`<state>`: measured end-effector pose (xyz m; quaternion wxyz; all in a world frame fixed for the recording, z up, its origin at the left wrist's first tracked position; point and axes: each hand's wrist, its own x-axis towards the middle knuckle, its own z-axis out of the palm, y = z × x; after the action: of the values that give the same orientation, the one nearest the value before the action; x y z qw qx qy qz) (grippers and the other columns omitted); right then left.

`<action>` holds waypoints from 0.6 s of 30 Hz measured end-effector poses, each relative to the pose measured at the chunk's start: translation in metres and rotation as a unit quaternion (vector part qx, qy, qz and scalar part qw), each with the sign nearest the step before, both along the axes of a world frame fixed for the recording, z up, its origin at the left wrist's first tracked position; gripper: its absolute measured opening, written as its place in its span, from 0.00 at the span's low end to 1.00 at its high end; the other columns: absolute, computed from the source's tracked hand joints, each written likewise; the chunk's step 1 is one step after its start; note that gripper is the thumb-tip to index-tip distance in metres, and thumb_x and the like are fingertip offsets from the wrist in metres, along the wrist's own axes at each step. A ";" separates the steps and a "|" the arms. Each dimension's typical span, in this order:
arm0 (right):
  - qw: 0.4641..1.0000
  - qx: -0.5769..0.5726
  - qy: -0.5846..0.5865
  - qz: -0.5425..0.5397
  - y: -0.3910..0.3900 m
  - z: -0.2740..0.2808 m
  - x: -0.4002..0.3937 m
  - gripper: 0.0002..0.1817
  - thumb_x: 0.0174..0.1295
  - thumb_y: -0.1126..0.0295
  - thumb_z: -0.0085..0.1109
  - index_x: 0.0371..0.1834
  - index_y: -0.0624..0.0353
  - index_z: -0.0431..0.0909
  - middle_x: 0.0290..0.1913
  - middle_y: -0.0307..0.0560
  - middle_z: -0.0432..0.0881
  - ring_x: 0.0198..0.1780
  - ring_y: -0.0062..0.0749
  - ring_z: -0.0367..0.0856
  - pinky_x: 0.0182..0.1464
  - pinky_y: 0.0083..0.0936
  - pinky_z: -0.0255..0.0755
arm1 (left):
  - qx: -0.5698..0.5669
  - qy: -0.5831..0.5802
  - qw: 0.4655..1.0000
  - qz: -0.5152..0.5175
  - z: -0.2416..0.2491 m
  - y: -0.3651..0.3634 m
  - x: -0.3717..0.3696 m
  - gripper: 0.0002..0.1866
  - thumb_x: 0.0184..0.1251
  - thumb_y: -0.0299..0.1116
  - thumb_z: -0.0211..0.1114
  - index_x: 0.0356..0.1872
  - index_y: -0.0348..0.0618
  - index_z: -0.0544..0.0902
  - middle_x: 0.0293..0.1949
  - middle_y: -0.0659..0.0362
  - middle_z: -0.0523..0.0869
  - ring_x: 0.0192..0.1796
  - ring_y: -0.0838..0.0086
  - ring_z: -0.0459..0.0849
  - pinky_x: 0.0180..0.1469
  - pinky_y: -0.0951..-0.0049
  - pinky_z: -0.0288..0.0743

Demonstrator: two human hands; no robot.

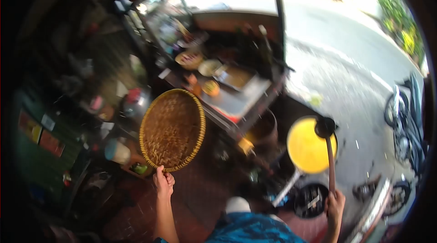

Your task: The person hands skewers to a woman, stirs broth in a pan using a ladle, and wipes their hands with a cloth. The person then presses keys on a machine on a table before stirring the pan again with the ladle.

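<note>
A round woven basket (173, 129) with a yellow rim is tilted up at centre left, and my left hand (164, 182) is closed on its lower edge. Brown bits lie in its lower part. On the right, my right hand (335, 203) grips the brown handle of a ladle (330, 161). The ladle's dark bowl is over the right edge of a round pan (306, 149) filled with something yellow. A pale handle runs from the pan toward the lower left.
A food cart (259, 99) with bowls and a tray (234, 77) stands ahead. Below the pan is a dark round stove or pan (311, 199). A jar (117, 152) is at left. Motorbikes (403, 124) stand by the road at right.
</note>
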<state>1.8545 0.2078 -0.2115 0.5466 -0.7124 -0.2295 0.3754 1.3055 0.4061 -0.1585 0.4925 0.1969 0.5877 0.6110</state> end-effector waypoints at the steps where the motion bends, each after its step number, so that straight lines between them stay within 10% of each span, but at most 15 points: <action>1: 1.000 -0.004 0.016 0.007 -0.002 0.001 -0.001 0.07 0.65 0.71 0.48 0.37 0.66 0.71 0.13 0.35 0.67 0.09 0.16 0.63 0.08 0.16 0.56 | 0.015 -0.012 1.000 0.007 0.029 0.008 0.000 0.23 0.64 0.45 0.56 0.14 0.48 0.61 0.09 0.65 0.60 0.10 0.80 0.60 0.13 0.79 0.51; 5: 0.999 0.005 -0.035 0.031 -0.014 0.031 -0.013 0.09 0.61 0.72 0.52 0.39 0.66 0.76 0.25 0.39 0.74 0.24 0.21 0.69 0.24 0.19 0.64 | 0.108 -0.049 0.993 0.008 0.124 0.035 -0.012 0.23 0.63 0.47 0.56 0.12 0.51 0.61 0.08 0.66 0.60 0.09 0.80 0.59 0.13 0.78 0.49; 18: 0.998 0.054 -0.033 0.027 -0.010 0.022 -0.052 0.13 0.64 0.72 0.51 0.51 0.60 0.75 0.27 0.35 0.72 0.24 0.17 0.70 0.23 0.16 0.63 | 0.340 -0.037 0.934 -0.100 0.410 0.119 -0.061 0.23 0.63 0.48 0.58 0.12 0.50 0.66 0.08 0.69 0.58 0.10 0.82 0.58 0.11 0.83 0.49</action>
<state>1.8026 0.1978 -0.1894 0.5665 -0.6872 -0.2863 0.3535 1.2446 0.5254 0.2512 0.4760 0.3877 0.3035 0.7287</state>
